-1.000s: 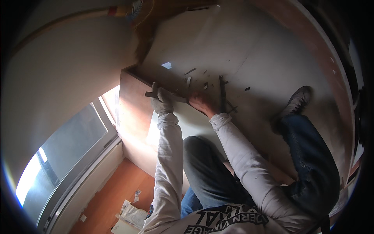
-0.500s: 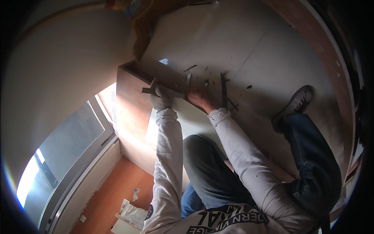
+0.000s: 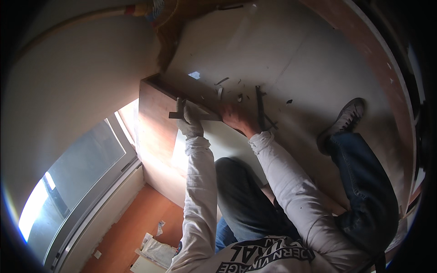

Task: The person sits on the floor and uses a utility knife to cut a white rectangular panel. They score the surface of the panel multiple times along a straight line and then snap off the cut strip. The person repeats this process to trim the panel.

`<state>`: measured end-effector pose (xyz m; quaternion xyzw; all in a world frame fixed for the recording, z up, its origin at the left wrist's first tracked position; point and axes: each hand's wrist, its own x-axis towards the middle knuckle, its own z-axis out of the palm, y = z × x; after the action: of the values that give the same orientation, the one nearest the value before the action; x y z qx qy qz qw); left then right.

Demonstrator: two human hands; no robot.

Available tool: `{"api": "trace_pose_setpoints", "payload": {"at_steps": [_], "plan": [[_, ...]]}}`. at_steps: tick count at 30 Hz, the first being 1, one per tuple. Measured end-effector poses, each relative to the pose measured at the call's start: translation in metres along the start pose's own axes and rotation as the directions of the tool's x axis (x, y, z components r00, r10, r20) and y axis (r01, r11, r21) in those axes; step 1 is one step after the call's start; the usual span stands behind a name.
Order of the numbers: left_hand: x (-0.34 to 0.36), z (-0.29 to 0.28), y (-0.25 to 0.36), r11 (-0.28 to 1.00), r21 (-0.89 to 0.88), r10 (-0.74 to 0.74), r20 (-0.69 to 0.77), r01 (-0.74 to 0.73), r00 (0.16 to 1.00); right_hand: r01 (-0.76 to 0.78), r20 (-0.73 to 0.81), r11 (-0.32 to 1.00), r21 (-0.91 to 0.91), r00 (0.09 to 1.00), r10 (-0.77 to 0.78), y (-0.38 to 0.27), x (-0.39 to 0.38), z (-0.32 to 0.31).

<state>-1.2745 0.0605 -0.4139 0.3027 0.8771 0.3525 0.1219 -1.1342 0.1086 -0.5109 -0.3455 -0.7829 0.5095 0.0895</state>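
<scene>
My left hand (image 3: 190, 120), in a pale knit glove, is closed on a flat strip (image 3: 206, 116), whose dark end juts out left of my fingers. My bare right hand (image 3: 234, 117) grips the strip's other end, at the dark inner edge of a plywood box (image 3: 154, 136). A pale white board (image 3: 236, 159) lies below my hands. Dark strips (image 3: 260, 107) lie crossed on the light surface (image 3: 309, 68) to the right, among several small scraps (image 3: 221, 93).
A wooden-handled broom (image 3: 84, 20) is at the top left. A window (image 3: 91, 164) and orange-brown floor (image 3: 118, 232) with papers (image 3: 154, 249) are at lower left. My shoe (image 3: 348, 116) and bent legs are at right and below. A curved panel edge (image 3: 373, 50) borders the right.
Compared with half a second ago, my hands and the strip sit slightly lower and to the right in the picture, as does the box. My grip looks much the same.
</scene>
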Motion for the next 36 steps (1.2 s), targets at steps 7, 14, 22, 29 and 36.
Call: {"api": "trace_pose_setpoints", "payload": {"at_steps": [7, 14, 22, 29, 36], "plan": [[0.0, -0.001, -0.002, 0.998, -0.002, 0.056, 0.002, -0.056, 0.998, 0.126, 0.048, 0.921, -0.37, 0.992, -0.117, 0.01, -0.004, 0.03], [0.016, 0.006, -0.012, 0.994, 0.11, -0.018, 0.035, 0.014, 0.999, 0.199, 0.012, 0.929, -0.311, 0.979, -0.205, 0.022, 0.012, 0.034], [0.028, 0.004, -0.024, 0.987, -0.154, -0.047, 0.048, 0.054, 0.998, 0.203, 0.021, 0.938, -0.281, 0.978, -0.205, 0.003, 0.016, 0.016], [0.029, 0.005, 0.013, 0.937, -0.302, -0.187, -0.002, 0.178, 0.982, 0.121, -0.062, 0.974, -0.193, 0.989, -0.135, -0.02, 0.03, 0.0], [0.037, 0.002, 0.003, 0.987, -0.095, -0.134, -0.027, 0.131, 0.991, 0.146, -0.177, 0.732, -0.666, 0.922, -0.345, -0.009, 0.032, 0.045]]}}
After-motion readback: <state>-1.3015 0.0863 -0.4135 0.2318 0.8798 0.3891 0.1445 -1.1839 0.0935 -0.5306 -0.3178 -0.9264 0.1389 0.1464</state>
